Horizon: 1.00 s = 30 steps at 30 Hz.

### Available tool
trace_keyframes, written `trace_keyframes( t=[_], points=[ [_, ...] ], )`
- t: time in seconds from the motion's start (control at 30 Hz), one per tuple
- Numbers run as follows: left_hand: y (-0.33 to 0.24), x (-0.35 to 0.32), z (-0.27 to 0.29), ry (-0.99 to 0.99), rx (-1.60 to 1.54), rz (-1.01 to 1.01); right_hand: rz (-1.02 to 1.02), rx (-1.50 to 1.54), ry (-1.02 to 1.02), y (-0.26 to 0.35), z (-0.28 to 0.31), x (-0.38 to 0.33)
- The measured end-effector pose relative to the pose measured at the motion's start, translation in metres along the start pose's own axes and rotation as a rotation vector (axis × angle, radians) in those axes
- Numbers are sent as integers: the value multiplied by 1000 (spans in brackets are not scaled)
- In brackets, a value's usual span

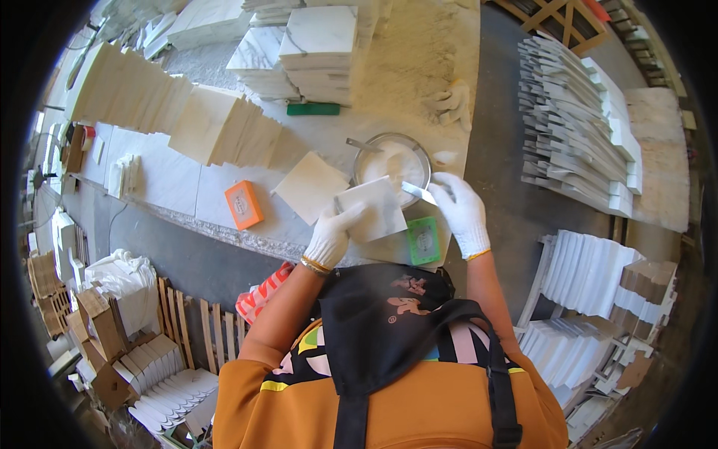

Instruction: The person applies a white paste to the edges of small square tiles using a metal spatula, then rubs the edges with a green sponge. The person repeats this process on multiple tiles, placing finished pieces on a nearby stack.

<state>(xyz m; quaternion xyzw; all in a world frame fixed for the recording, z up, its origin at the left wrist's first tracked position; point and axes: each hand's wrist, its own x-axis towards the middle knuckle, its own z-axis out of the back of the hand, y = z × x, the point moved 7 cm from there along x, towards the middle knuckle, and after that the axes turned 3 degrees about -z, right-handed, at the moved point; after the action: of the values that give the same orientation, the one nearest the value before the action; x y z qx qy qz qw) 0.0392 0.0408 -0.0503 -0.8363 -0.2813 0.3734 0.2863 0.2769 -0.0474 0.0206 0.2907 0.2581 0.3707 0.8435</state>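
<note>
My left hand (330,233), in a white glove, holds a square white marble tile (372,209) by its lower left edge, just above the worktable (172,187). My right hand (460,209), also gloved, grips a small flat putty knife (417,192) whose blade touches the tile's right edge. Right behind the tile stands a round metal bowl (391,161) of white paste with a spoon handle sticking out. Another loose tile (310,187) lies flat to the left of the held one.
An orange block (243,204) and a green block (424,239) lie on the table. Stacks of marble tiles (320,49) and leaning rows of slabs (217,127) fill the back. Grey tile rows (572,127) sit at right; crates of tiles (157,374) at lower left.
</note>
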Motion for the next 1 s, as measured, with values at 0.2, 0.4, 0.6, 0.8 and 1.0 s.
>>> trace_keyframes(
  t=[0.2,0.4,0.6,0.8,1.0],
  points=[
    [0,-1,-1,8,0,-1,-78,95,-168,-21,33,12],
    [-4,-3,-5,48,-18,-12,100,68,-126,-29,-7,58],
    [-6,-4,-3,64,-38,9,40,347,-82,-43,-8,63],
    [-12,-7,-12,73,-71,-15,-45,393,107,15,16,19],
    [-14,-7,-16,78,-26,-21,104,247,219,50,17,-10]
  ],
)
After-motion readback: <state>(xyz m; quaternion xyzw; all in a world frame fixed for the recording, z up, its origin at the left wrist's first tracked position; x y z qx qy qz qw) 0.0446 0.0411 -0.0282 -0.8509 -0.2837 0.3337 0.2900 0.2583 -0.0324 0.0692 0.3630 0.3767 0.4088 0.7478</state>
